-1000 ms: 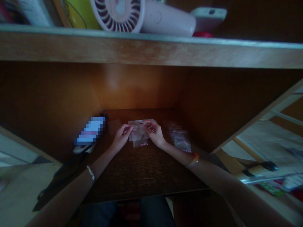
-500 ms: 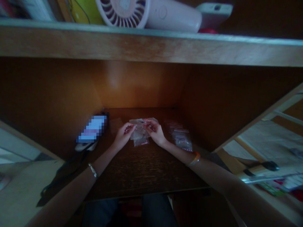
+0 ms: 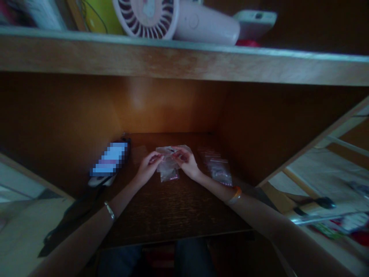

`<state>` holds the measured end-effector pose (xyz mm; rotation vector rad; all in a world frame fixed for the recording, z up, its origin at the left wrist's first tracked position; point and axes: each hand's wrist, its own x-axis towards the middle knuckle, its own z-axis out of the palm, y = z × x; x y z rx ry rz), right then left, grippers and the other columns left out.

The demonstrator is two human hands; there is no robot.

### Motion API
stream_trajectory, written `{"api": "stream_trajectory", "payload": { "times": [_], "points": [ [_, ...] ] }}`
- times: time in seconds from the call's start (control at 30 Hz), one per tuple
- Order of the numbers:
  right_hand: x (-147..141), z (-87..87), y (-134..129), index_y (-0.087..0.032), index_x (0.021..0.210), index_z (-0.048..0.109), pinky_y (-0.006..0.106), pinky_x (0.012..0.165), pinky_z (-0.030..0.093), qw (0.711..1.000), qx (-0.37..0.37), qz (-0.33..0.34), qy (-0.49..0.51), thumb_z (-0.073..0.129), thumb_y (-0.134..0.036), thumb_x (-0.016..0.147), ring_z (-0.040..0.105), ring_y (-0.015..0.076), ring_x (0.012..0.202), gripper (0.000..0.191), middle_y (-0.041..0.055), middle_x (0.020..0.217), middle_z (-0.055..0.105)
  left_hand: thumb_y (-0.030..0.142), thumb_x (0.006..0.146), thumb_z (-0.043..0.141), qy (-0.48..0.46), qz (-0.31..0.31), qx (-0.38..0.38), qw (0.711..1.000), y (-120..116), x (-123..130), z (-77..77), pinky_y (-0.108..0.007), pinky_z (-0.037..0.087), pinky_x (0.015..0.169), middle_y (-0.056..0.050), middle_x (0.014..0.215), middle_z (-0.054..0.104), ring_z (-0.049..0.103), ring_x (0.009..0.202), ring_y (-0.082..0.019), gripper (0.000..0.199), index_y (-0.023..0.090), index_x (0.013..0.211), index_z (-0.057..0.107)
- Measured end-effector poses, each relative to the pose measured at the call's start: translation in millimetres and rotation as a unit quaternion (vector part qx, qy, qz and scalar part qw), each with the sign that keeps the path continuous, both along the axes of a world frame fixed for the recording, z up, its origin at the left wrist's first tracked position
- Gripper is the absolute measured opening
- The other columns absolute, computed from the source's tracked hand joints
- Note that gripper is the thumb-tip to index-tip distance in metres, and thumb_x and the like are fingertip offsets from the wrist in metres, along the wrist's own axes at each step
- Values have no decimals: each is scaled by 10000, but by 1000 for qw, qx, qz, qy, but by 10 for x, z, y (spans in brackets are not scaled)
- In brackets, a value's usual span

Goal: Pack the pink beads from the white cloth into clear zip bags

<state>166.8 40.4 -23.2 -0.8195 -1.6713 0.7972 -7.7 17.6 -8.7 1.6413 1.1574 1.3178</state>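
Pinching at least one clear bag (image 3: 167,165): left hand (image 3: 149,164) and right hand (image 3: 188,163) both grasp it. One lit phone (image 3: 111,158) lies left, one fan (image 3: 206,24) above; right-side bags (image 3: 220,171) overlap, count unclear.

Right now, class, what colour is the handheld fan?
The handheld fan is pale pink, shown best in the head view.

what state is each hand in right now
Left hand: closed, fingertips pinching a clear, flat plastic bag.
Right hand: closed, pinching what looks like the same bag.

Silvery bracelet (image 3: 109,210), orange wristband (image 3: 237,192) (right).
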Motion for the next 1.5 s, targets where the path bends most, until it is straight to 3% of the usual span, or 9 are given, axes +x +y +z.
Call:
{"api": "stream_trajectory", "payload": {
  "times": [0.37,0.63,0.9,1.13,1.5],
  "points": [
    [-52,63,-100,-215,1070,582,316,760,528,996,-4,87,-9,549,-269,828,618,147,797,250,29,907,642,350,767,560,57,-55,17,997,-38,18,2,-285,490,680,-22,755,652,618,734,-172,178,177,774,602],
    [-48,80,-125,-219,1078,575,311,730,530,996,10,80,-39,517,-190,838,603,145,746,249,4,794,614,301,792,531,96,-62,38,993,-65,13,41,-286,476,666,-31,761,641,601,724,-164,142,175,782,597],
    [-48,66,-108,-199,1032,589,318,822,507,996,7,91,0,538,-223,834,605,150,885,205,46,983,637,362,799,536,54,-56,-3,997,-80,41,29,-288,476,716,-25,787,647,604,759,-171,213,165,823,616],
    [-32,42,-74,-197,1051,584,330,809,492,997,-20,75,7,548,-217,820,591,159,864,234,51,976,627,357,793,549,38,-46,-18,998,-29,13,-27,-248,449,646,4,714,596,567,696,-143,194,167,756,558],
    [-51,125,-156,-177,1058,570,296,769,503,996,-2,78,-41,499,-133,827,594,140,805,246,42,936,633,312,812,529,73,-54,20,996,-43,24,-17,-243,433,638,-8,737,598,556,713,-140,158,160,791,568]
  ]
}}
